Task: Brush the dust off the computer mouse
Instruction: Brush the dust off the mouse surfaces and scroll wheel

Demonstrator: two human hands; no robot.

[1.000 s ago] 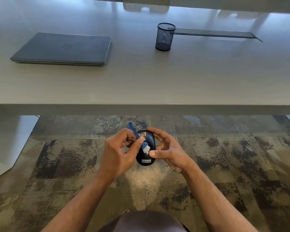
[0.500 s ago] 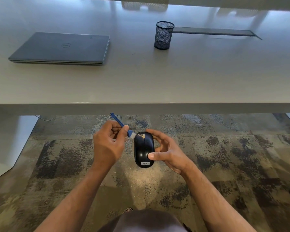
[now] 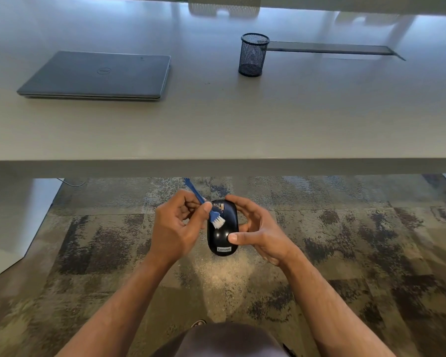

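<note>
Just below the centre of the frame, the right hand (image 3: 259, 230) holds a black computer mouse (image 3: 223, 228) in the air over the patterned carpet (image 3: 358, 240), in front of the table's near edge. Its thumb lies across the mouse's near right side and its fingers curl round the far end. A pale label sits at the mouse's near end, and a light patch of dust shows near its far end.

The left hand (image 3: 177, 228), just left of the mouse, pinches a small blue brush (image 3: 209, 210) between thumb and fingers. The handle slants toward the upper left; the white bristles rest on the mouse's upper left surface.

On the pale table (image 3: 242, 124) that fills the upper half, a closed grey laptop (image 3: 98, 76) lies at the upper left. A black mesh pen cup (image 3: 252, 55) stands upright right of centre, well apart from it.
</note>
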